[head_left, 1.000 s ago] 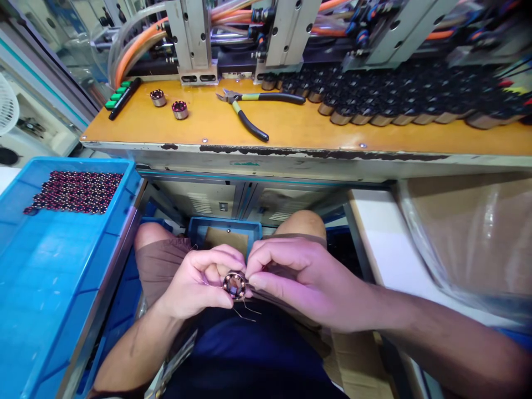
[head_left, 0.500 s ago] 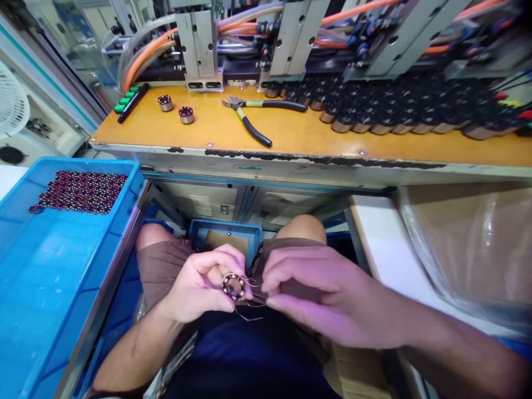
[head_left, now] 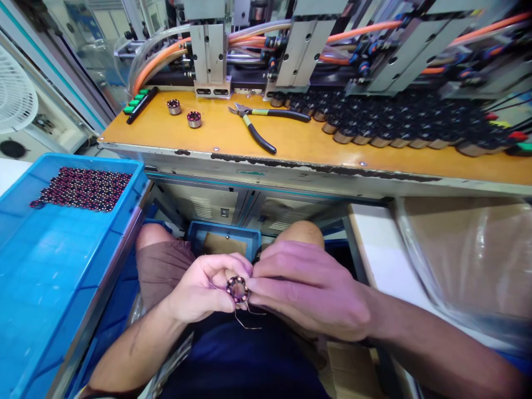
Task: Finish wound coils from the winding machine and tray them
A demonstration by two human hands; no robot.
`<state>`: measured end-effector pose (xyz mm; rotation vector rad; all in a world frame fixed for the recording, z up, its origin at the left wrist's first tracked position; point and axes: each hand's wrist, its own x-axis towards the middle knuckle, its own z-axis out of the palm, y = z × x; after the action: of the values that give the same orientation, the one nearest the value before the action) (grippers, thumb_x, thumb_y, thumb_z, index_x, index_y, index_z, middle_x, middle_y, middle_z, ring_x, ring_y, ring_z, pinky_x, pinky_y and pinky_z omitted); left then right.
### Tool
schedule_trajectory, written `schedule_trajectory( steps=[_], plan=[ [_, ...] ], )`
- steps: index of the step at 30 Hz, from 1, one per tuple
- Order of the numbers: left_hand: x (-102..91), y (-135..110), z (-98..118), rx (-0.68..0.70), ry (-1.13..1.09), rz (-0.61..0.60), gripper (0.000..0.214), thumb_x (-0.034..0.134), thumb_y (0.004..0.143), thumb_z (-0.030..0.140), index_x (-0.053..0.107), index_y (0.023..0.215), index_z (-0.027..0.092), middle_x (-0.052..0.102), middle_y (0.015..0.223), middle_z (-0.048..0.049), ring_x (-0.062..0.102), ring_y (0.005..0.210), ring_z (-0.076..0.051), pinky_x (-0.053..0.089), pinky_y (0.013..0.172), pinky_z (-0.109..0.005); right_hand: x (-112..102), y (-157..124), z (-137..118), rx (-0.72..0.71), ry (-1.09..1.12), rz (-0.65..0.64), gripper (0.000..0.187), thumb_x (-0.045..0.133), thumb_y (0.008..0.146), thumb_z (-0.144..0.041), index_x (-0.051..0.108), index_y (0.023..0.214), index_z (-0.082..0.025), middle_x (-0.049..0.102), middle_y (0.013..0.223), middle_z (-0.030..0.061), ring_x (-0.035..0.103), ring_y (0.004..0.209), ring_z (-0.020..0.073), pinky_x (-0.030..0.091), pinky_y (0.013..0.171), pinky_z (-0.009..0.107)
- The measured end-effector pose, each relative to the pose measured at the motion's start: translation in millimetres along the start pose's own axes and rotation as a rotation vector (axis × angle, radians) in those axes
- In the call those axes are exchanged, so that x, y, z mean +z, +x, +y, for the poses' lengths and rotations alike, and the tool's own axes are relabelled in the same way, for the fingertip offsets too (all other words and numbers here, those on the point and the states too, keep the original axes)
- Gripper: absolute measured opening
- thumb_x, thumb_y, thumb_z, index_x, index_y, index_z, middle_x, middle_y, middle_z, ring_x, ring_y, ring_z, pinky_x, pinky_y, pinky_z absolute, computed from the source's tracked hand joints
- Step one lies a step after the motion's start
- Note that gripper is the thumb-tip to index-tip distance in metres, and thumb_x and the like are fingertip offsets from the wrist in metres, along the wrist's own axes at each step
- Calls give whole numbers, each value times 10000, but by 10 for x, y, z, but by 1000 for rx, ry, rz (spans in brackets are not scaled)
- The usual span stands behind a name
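Note:
Over my lap, my left hand [head_left: 203, 288] is closed around a small ring-shaped wound coil [head_left: 237, 288] with copper windings. Thin loose wires [head_left: 245, 318] hang from its underside. My right hand [head_left: 307, 288] is closed too, its fingertips pinching at the right side of the same coil. Both hands touch the coil between my knees.
A blue bin [head_left: 50, 266] at left holds several similar coils [head_left: 83, 188]. The orange bench [head_left: 299, 144] carries pliers [head_left: 257, 124], two loose coils [head_left: 183, 112], a row of dark cylindrical parts [head_left: 394, 127] and machinery behind. A small blue tray [head_left: 224, 238] sits below, and a plastic-covered box [head_left: 469, 255] at right.
My right hand pulled away to the right of the coil half a second ago and has come back to pinch it. The view has tilted down slightly.

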<state>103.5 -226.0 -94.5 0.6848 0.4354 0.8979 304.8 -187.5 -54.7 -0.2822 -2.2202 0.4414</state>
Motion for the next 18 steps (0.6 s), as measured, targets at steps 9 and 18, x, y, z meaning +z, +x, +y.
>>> schedule_trajectory(
  steps=[9, 18],
  plan=[
    [-49, 28, 34, 128, 228, 31, 330, 873, 655, 260, 768, 963, 208, 585, 959, -42, 582, 683, -82, 486, 615, -191, 90, -17, -105, 222, 79, 106, 94, 586, 921, -107, 670, 952, -137, 693, 810, 70, 637, 728, 130, 552, 644, 260],
    [-26, -46, 136, 167, 557, 134, 459, 849, 690, 224, 713, 1129, 211, 684, 882, -34, 623, 747, -120, 515, 703, -209, 243, -98, -128, 280, -28, 217, 91, 516, 938, -128, 578, 888, -172, 641, 750, 41, 626, 687, 121, 529, 589, 218]
  ],
)
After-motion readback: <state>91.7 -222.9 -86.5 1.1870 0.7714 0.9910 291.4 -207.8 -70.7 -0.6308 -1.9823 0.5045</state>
